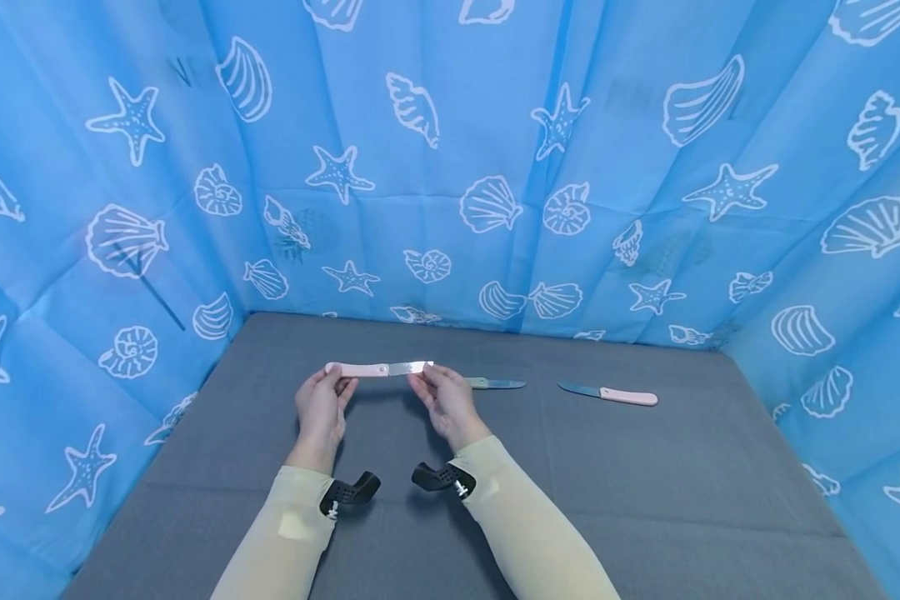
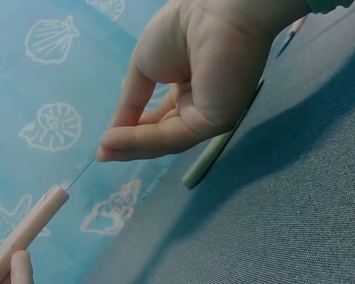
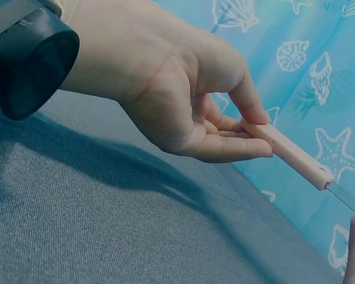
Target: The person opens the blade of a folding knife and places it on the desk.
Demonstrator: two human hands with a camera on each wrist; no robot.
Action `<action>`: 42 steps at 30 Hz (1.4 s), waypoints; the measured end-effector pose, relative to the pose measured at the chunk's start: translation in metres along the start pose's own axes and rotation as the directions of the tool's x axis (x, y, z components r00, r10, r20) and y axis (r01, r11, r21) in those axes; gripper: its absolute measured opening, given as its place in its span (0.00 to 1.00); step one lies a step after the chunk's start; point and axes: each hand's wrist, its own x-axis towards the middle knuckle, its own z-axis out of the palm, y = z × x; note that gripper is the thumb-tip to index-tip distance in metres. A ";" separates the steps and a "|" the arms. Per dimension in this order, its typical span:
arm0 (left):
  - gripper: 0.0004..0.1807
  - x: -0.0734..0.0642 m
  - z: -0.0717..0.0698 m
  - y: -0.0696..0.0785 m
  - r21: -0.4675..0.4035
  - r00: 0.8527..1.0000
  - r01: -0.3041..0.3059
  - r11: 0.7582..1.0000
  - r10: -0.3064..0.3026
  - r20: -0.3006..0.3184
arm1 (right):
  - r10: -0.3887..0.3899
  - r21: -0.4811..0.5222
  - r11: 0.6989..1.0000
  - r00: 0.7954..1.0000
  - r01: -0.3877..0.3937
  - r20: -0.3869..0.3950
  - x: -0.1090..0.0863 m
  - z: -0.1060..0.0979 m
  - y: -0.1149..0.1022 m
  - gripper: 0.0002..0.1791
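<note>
Above the table, a knife with a pink handle (image 1: 366, 370) and a silver blade (image 1: 403, 368) is held level between both hands. My left hand (image 1: 324, 412) grips the handle near its butt end; the right wrist view shows its thumb and fingers on the handle (image 3: 293, 155). At the other end, my right hand (image 1: 452, 406) pinches the blade near the tip, as the left wrist view also shows. A knife with a pale green handle (image 2: 204, 161) lies on the table just behind my right hand, its blade (image 1: 504, 384) pointing right.
Farther right lies another pink-handled knife (image 1: 628, 397), its blade pointing left. Grey cloth covers the table (image 1: 645, 492). A blue curtain (image 1: 450, 175) with white shells and starfish encloses the back and sides. Black camera mounts (image 1: 352, 489) stick out from both wrists.
</note>
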 end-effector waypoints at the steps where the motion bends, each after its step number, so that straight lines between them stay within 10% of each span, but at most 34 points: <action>1: 0.24 0.000 0.000 0.000 0.000 1.000 -0.002 1.000 0.002 -0.001 | -0.001 0.002 1.000 1.000 0.001 -0.001 0.000 0.000 0.000 0.19; 42: 0.18 0.012 -0.003 -0.007 -0.078 0.999 -0.013 0.997 0.009 -0.047 | -0.005 0.088 0.996 0.999 0.009 -0.043 -0.003 0.007 0.012 0.11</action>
